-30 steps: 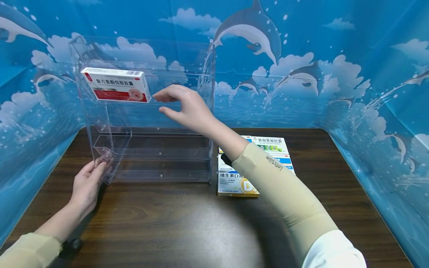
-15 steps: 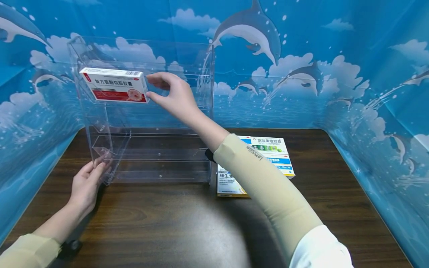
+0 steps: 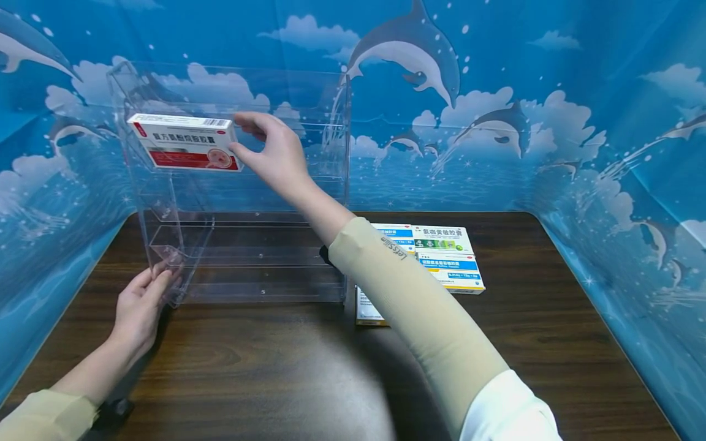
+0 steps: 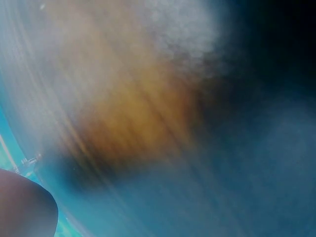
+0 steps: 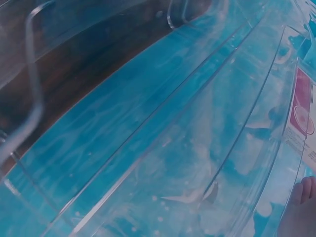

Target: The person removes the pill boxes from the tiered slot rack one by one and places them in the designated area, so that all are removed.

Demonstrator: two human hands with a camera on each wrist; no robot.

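Note:
A white-and-red medicine box (image 3: pixel 182 144) leans, face outward, on the upper tier of a clear acrylic display rack (image 3: pixel 265 294). My right hand (image 3: pixel 278 153) is at the box's right end, thumb over the front edge and fingers behind, pinching it. In the right wrist view, part of the box (image 5: pixel 302 113) and some fingers (image 5: pixel 303 197) show at the right edge. My left hand (image 3: pixel 138 306) grips the rack's lower left front corner between thumb and fingers. The left wrist view is mostly blurred, with one fingertip (image 4: pixel 24 207) at its lower left.
Right of the rack, several medicine boxes (image 3: pixel 449 272) lie flat on the dark wooden table (image 3: pixel 265 367), partly covered by my right sleeve (image 3: pixel 419 324). A blue dolphin-print curtain (image 3: pixel 469 165) encloses the back and sides.
My right hand has moved left through the air to the medicine box's right end and taken hold there. My left hand keeps its grip on the rack, and the box stays on its tier.

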